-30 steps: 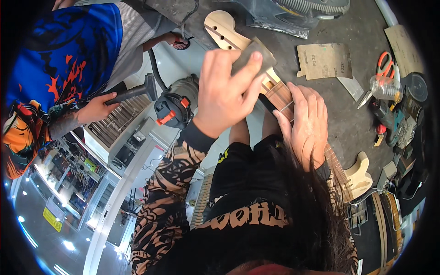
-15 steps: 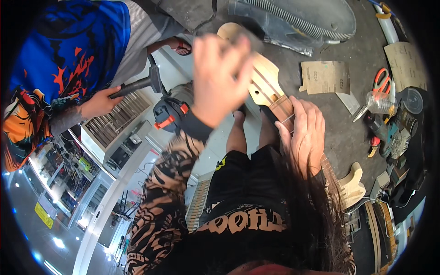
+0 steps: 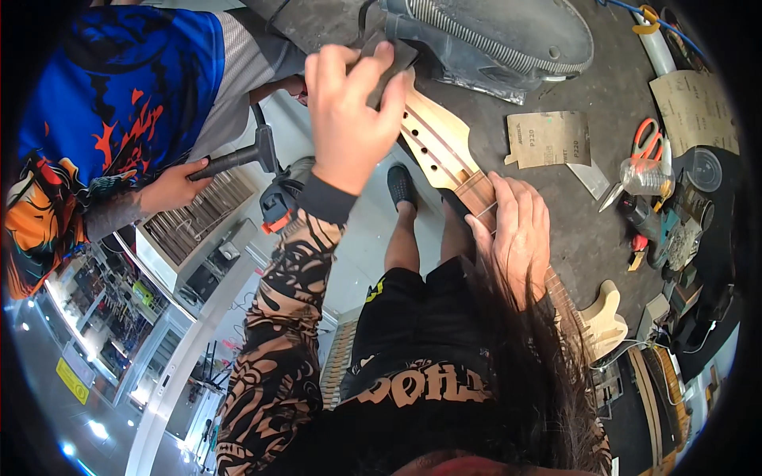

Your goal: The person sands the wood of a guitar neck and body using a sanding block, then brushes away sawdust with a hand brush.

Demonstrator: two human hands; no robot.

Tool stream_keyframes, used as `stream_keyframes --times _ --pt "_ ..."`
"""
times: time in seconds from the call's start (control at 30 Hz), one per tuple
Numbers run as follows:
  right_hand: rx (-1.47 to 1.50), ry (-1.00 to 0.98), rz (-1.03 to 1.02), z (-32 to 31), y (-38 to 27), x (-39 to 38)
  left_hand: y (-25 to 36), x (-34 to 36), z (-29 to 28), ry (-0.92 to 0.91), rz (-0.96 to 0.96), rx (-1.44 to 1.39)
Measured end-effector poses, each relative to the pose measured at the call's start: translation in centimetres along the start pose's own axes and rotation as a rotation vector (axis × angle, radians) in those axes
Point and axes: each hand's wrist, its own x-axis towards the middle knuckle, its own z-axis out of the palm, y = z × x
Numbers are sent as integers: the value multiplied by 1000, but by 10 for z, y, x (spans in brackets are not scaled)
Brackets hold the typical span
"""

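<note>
My left hand is closed on a dark flat block at the far tip of the pale wooden guitar headstock, which has a row of holes and partly disappears under that hand. My right hand grips the neck at the brown fretboard just below the headstock, thumb and fingers around it. The neck runs down to a pale, unfinished guitar body at the right, partly behind long dark hair.
Another person at left holds a vacuum nozzle above a vacuum. The dark bench carries sandpaper, orange scissors, a plastic jar, power tools and a dusty bag with a ribbed hose.
My left hand and the block have moved up and left toward the headstock tip, exposing more holes. My right hand stays on the neck, slightly lower in view.
</note>
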Motion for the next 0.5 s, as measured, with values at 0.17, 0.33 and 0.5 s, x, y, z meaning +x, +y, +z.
stream_keyframes --times 0.17,0.33,0.5 --pt "-38 -3 39 -3 7 -1 41 -44 -2 -122 18 -202" --pt "-27 2 22 1 3 1 5 -19 -5 -24 -27 -42" --pt "-18 12 17 -2 7 -2 15 -38 -5 -82 39 -85"
